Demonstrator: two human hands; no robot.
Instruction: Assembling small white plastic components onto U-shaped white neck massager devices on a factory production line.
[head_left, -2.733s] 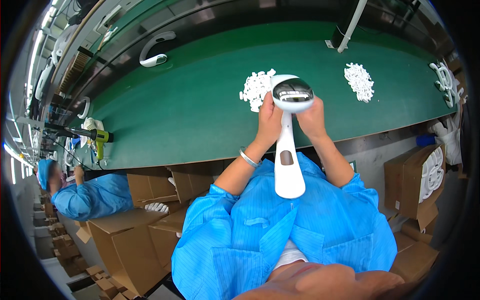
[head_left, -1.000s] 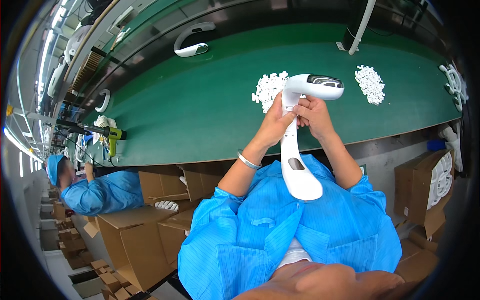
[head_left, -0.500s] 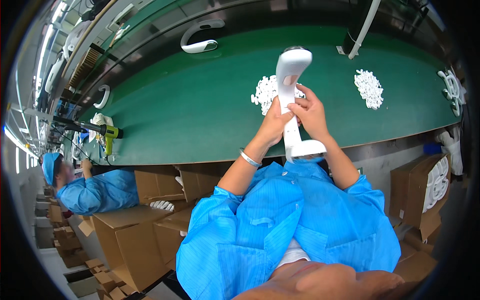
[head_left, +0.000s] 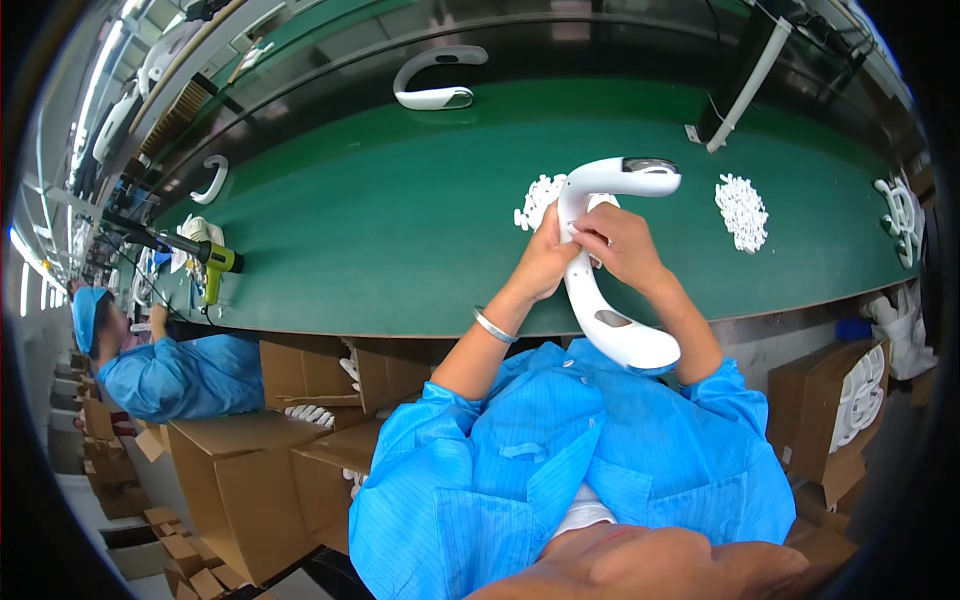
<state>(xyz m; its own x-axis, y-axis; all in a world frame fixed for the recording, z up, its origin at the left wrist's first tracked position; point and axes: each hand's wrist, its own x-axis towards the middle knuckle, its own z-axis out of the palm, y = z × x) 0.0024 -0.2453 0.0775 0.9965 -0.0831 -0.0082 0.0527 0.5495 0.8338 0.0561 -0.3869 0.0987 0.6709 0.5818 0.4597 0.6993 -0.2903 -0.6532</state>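
A white C-shaped neckband device [head_left: 590, 290] is held up over the table's front edge, its curved ends pointing right. My left hand [head_left: 545, 258] is closed around its middle from the left side. My right hand [head_left: 622, 245] has its fingers bent together against the middle of the band. Whether a small part sits between those fingertips is too small to tell. Just behind the hands lies a pile of small white pieces [head_left: 536, 197], partly hidden by the device. A second pile of such white pieces [head_left: 741, 213] lies farther right.
Similar white neckbands [head_left: 435, 98] lie at the back of the green table [head_left: 380, 220] and at its left. A yellow-green power tool [head_left: 215, 262] rests at the left end. White curved parts [head_left: 900, 215] sit far right. Cardboard boxes [head_left: 240, 480] and a blue-clad co-worker [head_left: 180, 375] are at left.
The device has been turned, so its curved ends now face right and its side profile shows. My right hand's fingers have shifted onto the band's middle. The view has moved slightly.
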